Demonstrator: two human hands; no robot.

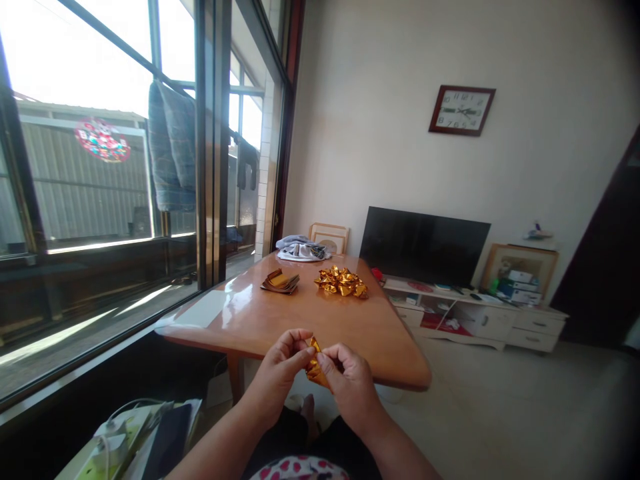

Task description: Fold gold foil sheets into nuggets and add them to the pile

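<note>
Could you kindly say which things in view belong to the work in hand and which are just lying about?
Likely work: gold foil piece between left hand and right hand; stack of sheets; shiny foil pile.
Merely nearby: cloth bundle; television; wall clock.

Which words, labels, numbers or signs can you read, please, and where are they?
"10", "11", "12", "8", "7", "6", "5": on the wall clock; other numerals unclear.
Window sticker: marks too blurred to read.
Stacked boxes: any print too small to read.
Held gold foil: no text visible.
</note>
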